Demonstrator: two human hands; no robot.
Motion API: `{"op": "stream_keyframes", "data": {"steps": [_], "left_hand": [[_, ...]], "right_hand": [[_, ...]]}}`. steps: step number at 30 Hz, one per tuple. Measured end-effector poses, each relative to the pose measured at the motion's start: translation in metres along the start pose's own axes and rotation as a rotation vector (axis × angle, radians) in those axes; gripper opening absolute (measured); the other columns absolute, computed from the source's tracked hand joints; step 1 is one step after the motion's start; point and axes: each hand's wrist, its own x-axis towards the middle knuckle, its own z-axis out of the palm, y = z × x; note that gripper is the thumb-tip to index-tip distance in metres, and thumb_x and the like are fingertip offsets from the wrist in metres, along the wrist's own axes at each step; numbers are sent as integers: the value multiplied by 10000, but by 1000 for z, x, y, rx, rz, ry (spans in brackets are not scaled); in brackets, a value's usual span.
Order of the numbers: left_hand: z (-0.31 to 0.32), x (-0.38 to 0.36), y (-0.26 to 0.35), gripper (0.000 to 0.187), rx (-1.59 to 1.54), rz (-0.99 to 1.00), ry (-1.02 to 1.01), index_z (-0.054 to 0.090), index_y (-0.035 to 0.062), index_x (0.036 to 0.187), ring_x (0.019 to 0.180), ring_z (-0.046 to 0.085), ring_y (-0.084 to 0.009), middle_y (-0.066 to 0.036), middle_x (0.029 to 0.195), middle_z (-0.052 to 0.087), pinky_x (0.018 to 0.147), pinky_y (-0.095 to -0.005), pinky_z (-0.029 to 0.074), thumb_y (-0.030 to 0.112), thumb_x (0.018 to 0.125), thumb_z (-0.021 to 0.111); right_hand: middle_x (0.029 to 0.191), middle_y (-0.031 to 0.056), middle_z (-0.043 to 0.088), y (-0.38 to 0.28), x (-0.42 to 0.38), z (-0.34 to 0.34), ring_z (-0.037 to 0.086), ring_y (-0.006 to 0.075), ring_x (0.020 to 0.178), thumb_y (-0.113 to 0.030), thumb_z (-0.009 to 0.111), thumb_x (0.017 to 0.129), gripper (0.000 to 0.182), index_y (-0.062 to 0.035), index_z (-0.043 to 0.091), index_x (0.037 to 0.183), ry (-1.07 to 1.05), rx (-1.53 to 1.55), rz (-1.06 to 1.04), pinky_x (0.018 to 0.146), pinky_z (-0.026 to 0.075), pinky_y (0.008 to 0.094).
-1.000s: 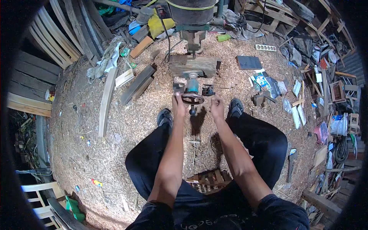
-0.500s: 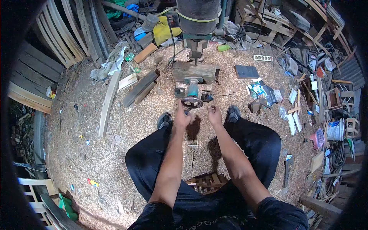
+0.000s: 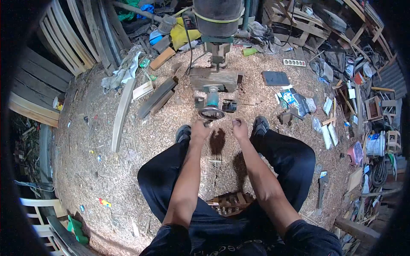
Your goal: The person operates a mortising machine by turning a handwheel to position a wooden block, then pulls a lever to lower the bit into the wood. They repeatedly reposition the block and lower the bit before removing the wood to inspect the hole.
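Note:
I sit on the sawdust floor with my legs apart. A teal router (image 3: 212, 99) lies on its side between my feet, its round metal base ring (image 3: 210, 113) facing me. My left hand (image 3: 199, 129) is just below the ring, fingers closed on a small dark tool (image 3: 207, 123). My right hand (image 3: 239, 127) hovers to the right of it, curled into a loose fist; nothing shows in it. Neither hand touches the router. Behind the router lies a thick wooden block (image 3: 213, 78).
A dark drum on a metal stand (image 3: 215, 19) rises behind the block. Planks (image 3: 156, 96) and a long curved board (image 3: 121, 113) lie at left. Papers, packets and scrap wood (image 3: 299, 100) litter the right. A small wooden stool (image 3: 230, 200) is under me.
My left hand has come off the router's base ring and drawn back toward me with the small dark tool. My right hand has also pulled back slightly.

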Motion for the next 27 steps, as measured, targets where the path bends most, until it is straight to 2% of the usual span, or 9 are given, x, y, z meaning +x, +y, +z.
{"op": "stream_keyframes", "data": {"steps": [3,5,8,12,13,16,19,23,27], "left_hand": [[8,-17,30,328,65,76,3,710,-48,927,891,688,-427,-294,929,689,840,-480,551,265,831,694],[23,-26,50,347,121,53,51,700,-58,928,894,681,-438,-298,928,686,824,-499,550,272,826,728],[23,-23,50,285,128,82,24,728,-24,878,841,691,-442,-252,867,705,789,-505,571,254,849,673],[18,-28,30,328,-134,264,104,684,-27,991,771,707,-375,-225,823,707,702,-467,561,265,846,713],[15,-30,26,340,-173,272,82,679,-21,1009,764,707,-369,-222,814,706,700,-455,558,272,841,720],[3,-35,20,383,-296,307,24,667,-1,1064,745,708,-352,-210,789,703,692,-421,550,291,828,743],[-14,-44,25,354,-202,306,77,681,28,1107,756,714,-339,-202,838,718,720,-428,561,266,847,707],[-39,-62,36,328,-257,189,50,699,41,1119,806,720,-342,-203,891,727,779,-440,563,231,853,670],[-65,-56,55,271,-338,225,228,683,12,1122,931,722,-244,-189,972,727,811,-335,557,118,873,667]], "right_hand": [[854,149,687,-24,-4,-6,668,259,781,-236,667,875,350,27,645,1105,-23,139,26,739,525,368],[860,137,686,-32,-7,-10,662,237,773,-222,646,899,316,27,646,1094,24,76,2,724,522,361],[834,92,664,-16,9,-19,642,169,704,-220,627,941,270,3,625,1094,55,66,-31,642,510,323],[809,80,662,-53,-11,-33,647,143,688,-227,611,959,250,13,650,1020,69,-98,-100,626,503,323],[784,96,671,-56,-13,-32,657,179,715,-231,611,951,273,34,670,984,19,47,12,653,501,344],[766,103,674,-58,-16,-30,666,216,751,-227,618,941,278,43,668,984,28,-28,-84,671,495,352],[777,124,685,-72,-32,-28,667,238,768,-229,633,928,279,40,669,996,38,-62,-191,686,495,357],[904,235,702,-124,-62,-35,702,326,862,-230,623,919,285,6,682,1068,24,-175,-330,799,533,408],[945,232,690,-185,-75,-40,686,355,904,-177,609,923,263,25,643,1089,5,-30,-479,824,528,414]]}}
